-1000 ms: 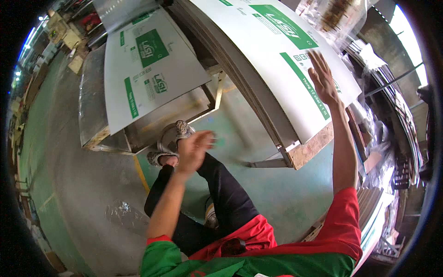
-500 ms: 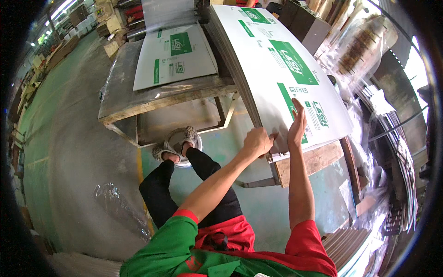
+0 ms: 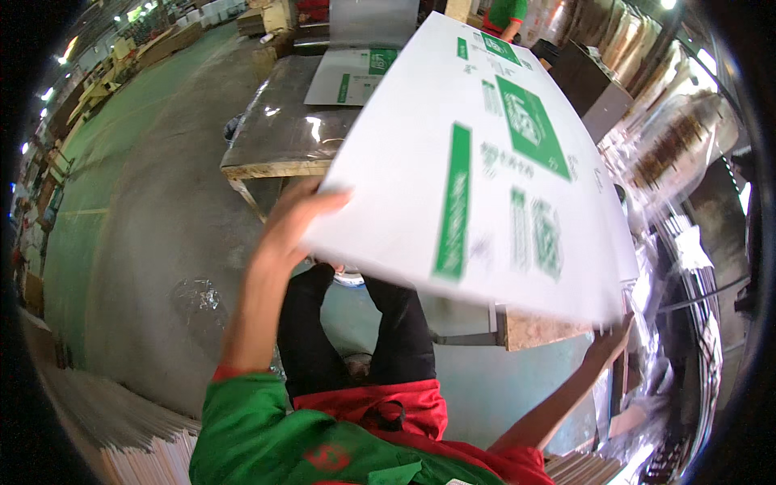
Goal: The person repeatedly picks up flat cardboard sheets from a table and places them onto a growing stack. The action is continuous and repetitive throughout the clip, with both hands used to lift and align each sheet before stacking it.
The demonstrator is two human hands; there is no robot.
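A large white cardboard sheet with green printed blocks is lifted and tilted in front of me, its near edge blurred by motion. At its near left corner my left hand grips the edge, thumb on top and the other fingers underneath. My right hand is at the near right corner, its fingers mostly hidden by the sheet. Beyond the left side of the lifted sheet, a similar printed sheet lies on a table covered in clear plastic.
A person in a green sleeve stands at the far end of the sheet. Below its near right part shows a wooden support. Plastic-wrapped material stands at the right. Stacked sheets are at the lower left; crumpled clear plastic lies on the floor.
The top sheet has come up off the stack and swung left and toward me. My left hand has moved left with its corner; my right hand has gone to the right corner.
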